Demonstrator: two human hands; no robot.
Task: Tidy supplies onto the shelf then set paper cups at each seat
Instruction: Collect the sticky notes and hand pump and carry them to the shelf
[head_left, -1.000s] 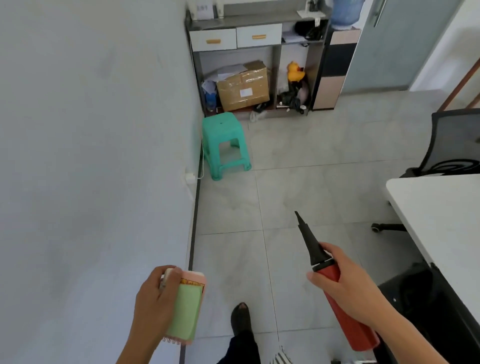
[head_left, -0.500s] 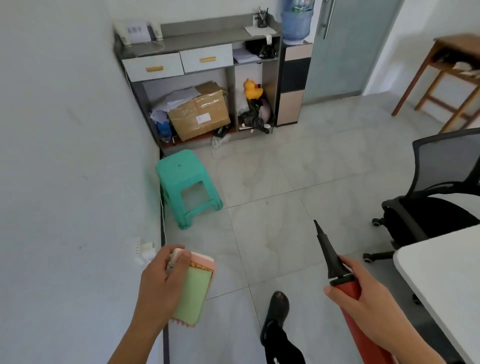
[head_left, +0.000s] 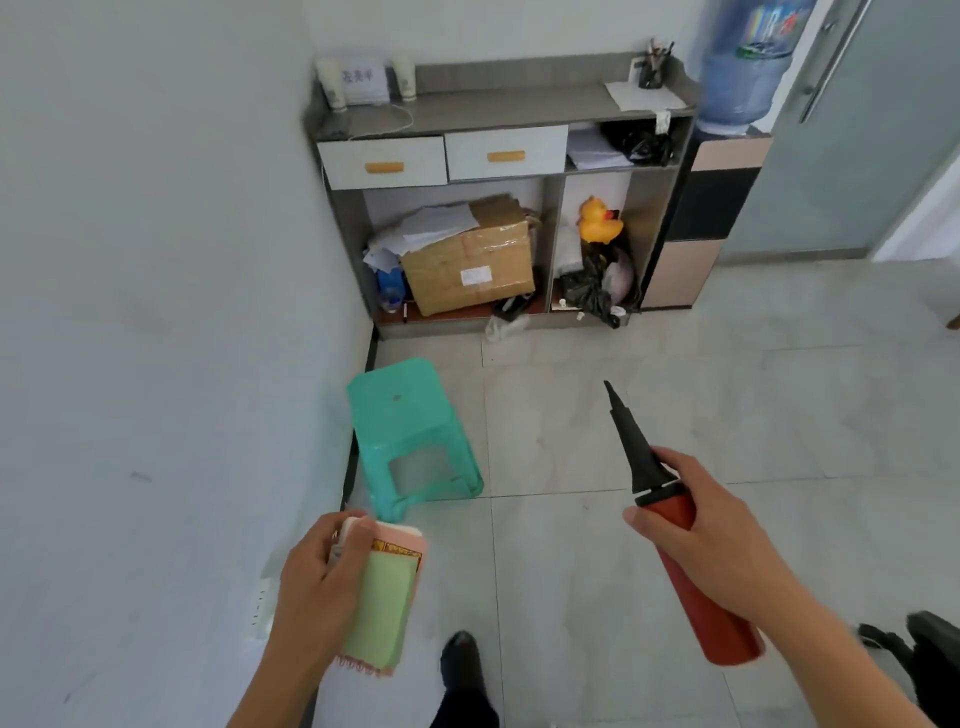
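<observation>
Shelf stands well ahead of both hands, against the wall. Its top is partly bare, a likely drop spot. Green stool sits just ahead of the left hand and needs skirting. Right hand grips a red pump below its black nozzle, tip forward, away from the body. Left hand wraps a pink-and-green pack. Neither is shelved yet. Pale stacks, possibly cups, sit far ahead on the shelf top.

1. Smooth red plastic, with a matt black nozzle above the grip, is seen on the pump.
2. Matt paper is seen on the packet beside the grip.
</observation>
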